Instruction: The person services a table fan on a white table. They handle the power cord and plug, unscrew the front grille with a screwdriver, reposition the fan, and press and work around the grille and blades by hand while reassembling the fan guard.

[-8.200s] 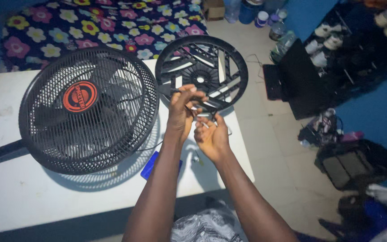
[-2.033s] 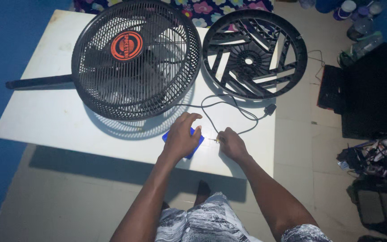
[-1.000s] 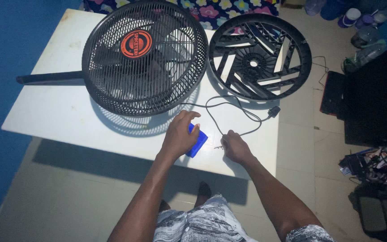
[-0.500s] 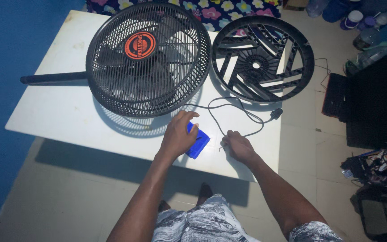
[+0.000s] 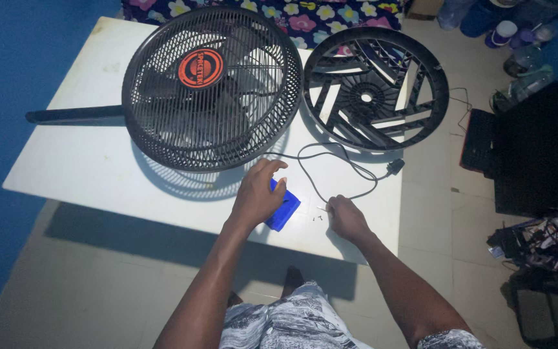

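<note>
Fingers of the left hand [image 5: 258, 194] curl over the small blue box [image 5: 283, 205] near the white table's [image 5: 98, 168] front edge, same as a moment ago; the right hand [image 5: 345, 216] still pinches at tiny screws [image 5: 318, 216] beside the black cord [image 5: 330, 171].

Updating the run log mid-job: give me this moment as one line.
left hand: on blue block | right hand: by small screws, near black cord | white table: caged fan, loose grille
</note>
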A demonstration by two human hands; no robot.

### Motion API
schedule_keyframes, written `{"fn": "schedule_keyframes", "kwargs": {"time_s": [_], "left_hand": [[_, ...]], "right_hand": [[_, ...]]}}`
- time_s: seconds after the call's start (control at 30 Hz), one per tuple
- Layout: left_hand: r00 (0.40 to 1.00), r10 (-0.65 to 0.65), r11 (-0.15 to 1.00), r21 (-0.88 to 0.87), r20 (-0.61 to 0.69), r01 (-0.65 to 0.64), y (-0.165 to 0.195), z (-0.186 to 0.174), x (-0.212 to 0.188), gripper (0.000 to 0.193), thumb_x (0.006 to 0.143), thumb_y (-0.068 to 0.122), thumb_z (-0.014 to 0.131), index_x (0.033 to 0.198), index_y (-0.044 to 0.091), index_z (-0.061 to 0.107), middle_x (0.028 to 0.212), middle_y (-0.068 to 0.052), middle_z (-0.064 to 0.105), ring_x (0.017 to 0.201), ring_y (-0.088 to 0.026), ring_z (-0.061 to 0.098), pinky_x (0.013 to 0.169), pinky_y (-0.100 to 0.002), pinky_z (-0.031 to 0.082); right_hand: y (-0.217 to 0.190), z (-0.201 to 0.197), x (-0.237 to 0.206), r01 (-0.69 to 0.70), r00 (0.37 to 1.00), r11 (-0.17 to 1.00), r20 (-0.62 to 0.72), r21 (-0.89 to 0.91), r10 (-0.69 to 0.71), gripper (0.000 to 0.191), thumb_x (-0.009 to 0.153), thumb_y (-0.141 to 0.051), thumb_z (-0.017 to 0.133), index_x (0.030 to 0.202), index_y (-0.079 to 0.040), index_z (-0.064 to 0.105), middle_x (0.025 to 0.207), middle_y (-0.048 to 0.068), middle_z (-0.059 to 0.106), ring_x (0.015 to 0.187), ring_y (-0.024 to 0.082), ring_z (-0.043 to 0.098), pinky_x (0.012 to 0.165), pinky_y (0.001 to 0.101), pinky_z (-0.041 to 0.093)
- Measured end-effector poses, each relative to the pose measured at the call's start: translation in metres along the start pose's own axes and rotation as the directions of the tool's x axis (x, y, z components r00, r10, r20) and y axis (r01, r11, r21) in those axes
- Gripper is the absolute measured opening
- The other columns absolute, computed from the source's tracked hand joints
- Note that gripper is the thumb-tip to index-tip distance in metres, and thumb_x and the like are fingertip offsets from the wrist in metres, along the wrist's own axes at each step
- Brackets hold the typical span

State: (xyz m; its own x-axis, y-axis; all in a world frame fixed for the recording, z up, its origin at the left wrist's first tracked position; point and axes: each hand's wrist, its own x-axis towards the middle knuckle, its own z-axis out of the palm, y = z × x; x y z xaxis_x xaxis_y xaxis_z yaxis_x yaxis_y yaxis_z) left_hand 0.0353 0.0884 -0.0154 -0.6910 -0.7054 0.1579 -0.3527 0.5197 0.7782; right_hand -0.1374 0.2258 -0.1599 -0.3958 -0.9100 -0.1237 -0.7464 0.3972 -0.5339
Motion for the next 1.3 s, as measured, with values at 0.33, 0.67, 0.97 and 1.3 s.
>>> {"fn": "schedule_keyframes", "kwargs": {"time_s": [0.33, 0.67, 0.97, 1.3], "left_hand": [[0.999, 0.036, 0.998, -0.048, 0.025, -0.035, -0.005, 0.002, 0.003, 0.025, 0.073, 0.011, 0.058, 0.098, 0.007, 0.056, 0.09, -0.012, 0.054, 0.087, -0.028, 0.055, 0.076, -0.037, 0.044], [0.988, 0.152, 0.976, -0.159, 0.01, -0.149, -0.03, -0.054, 0.0, 0.033, 0.073, 0.011, 0.057, 0.105, 0.006, 0.052, 0.101, -0.012, 0.055, 0.088, -0.027, 0.057, 0.079, -0.036, 0.044], [0.94, 0.334, 0.925, -0.167, -0.065, -0.34, -0.07, -0.158, -0.007, 0.031, 0.075, 0.011, 0.056, 0.106, 0.005, 0.052, 0.1, -0.013, 0.055, 0.096, -0.031, 0.054, 0.082, -0.037, 0.043], [0.973, 0.231, 0.953, -0.196, -0.026, -0.232, -0.081, -0.209, -0.004, 0.03, 0.074, 0.009, 0.057, 0.103, 0.005, 0.054, 0.094, -0.012, 0.056, 0.09, -0.028, 0.056, 0.076, -0.036, 0.044]], "right_hand": [[-0.008, 0.015, -0.008, -0.165, 0.986, 0.984, -0.004, 0.071, 0.166, 0.008, 0.068, -0.001, 0.051, 0.075, -0.004, 0.055, 0.081, 0.014, 0.056, 0.081, 0.03, 0.054, 0.071, 0.0385, 0.043], [-0.058, 0.019, 0.009, -0.197, 0.908, 0.961, -0.332, 0.194, 0.254, 0.012, 0.073, -0.009, 0.055, 0.082, -0.003, 0.06, 0.077, 0.016, 0.055, 0.073, 0.029, 0.056, 0.068, 0.0371, 0.045], [-0.177, 0.002, 0.032, -0.004, 0.724, 0.889, -0.612, 0.458, 0.319, 0.011, 0.078, -0.009, 0.054, 0.085, -0.001, 0.058, 0.077, 0.006, 0.058, 0.069, 0.015, 0.06, 0.062, 0.0266, 0.047], [-0.24, -0.038, 0.037, 0.099, 0.706, 0.835, -0.629, 0.541, 0.324, 0.014, 0.082, -0.01, 0.058, 0.09, 0.001, 0.06, 0.079, 0.006, 0.059, 0.068, 0.007, 0.056, 0.062, 0.0203, 0.044]]}}
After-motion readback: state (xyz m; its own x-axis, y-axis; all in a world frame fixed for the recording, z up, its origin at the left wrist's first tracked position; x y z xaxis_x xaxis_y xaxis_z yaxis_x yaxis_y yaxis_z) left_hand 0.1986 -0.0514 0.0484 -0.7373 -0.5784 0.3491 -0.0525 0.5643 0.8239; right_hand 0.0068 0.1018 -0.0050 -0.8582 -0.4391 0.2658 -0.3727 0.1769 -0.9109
